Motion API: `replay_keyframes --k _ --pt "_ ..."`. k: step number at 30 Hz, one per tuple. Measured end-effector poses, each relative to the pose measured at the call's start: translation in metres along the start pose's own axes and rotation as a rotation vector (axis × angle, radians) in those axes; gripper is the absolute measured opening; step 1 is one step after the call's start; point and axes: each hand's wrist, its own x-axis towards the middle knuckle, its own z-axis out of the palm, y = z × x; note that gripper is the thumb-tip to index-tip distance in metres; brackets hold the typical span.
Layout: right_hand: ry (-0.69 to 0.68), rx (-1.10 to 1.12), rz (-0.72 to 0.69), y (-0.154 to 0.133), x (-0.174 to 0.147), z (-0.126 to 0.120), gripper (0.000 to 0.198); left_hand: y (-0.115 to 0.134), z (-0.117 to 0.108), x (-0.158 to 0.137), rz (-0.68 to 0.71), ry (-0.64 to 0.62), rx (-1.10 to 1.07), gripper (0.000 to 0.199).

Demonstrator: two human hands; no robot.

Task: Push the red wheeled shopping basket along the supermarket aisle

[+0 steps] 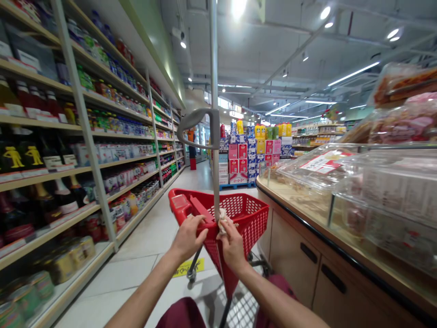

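Observation:
A red plastic shopping cart with perforated basket walls stands right in front of me. My left hand rests on its near rim, fingers bent over the edge and thumb apart. In my right hand, a crumpled whitish cloth is pinched against the rim's corner, beside the foot of an upright metal pole. Partway up that pole is a grey loop handle. A pinkish-red flap lies along the basket's left side. The palm side of both hands is hidden.
Shelves of bottles and cans line the left side. On the right is a wooden display counter topped with clear plastic packs. Stacked boxes stand farther down the aisle, near a person. A yellow floor sticker lies below.

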Motion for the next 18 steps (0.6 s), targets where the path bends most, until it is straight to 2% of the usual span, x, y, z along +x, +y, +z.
replay_keyframes --k 2,4,7,8,10,12,14,16,18 --pt "0.035 -0.023 -0.116 -0.015 0.032 -0.027 0.038 -0.004 -0.001 0.007 -0.063 -0.004 -0.09 0.029" --pt "0.072 -0.093 -0.3 -0.031 0.08 -0.05 0.036 -0.004 0.001 0.013 -0.108 -0.016 -0.099 0.031" --pt "-0.002 -0.247 -0.535 -0.038 0.138 -0.074 0.035 0.016 0.01 0.016 -0.064 -0.06 -0.12 0.034" --pt "-0.057 -0.286 -0.569 -0.032 0.144 -0.08 0.035 0.026 0.014 0.016 -0.045 -0.068 -0.133 0.034" --pt "-0.2 -0.316 -0.588 -0.012 0.132 -0.091 0.033 0.049 0.022 0.017 -0.014 -0.078 -0.144 0.034" --pt "-0.309 -0.259 -0.535 0.011 0.1 -0.101 0.029 0.062 0.025 0.021 0.011 -0.081 -0.135 0.034" --pt "-0.299 -0.129 -0.363 0.026 0.07 -0.108 0.028 0.06 0.023 0.025 0.063 -0.067 -0.113 0.033" --pt "-0.229 0.001 -0.13 0.027 0.054 -0.111 0.034 0.041 0.02 0.031 0.091 -0.003 -0.049 0.034" --pt "-0.208 0.033 0.027 0.016 0.055 -0.108 0.036 0.015 0.026 0.04 -0.042 0.107 0.131 0.038"
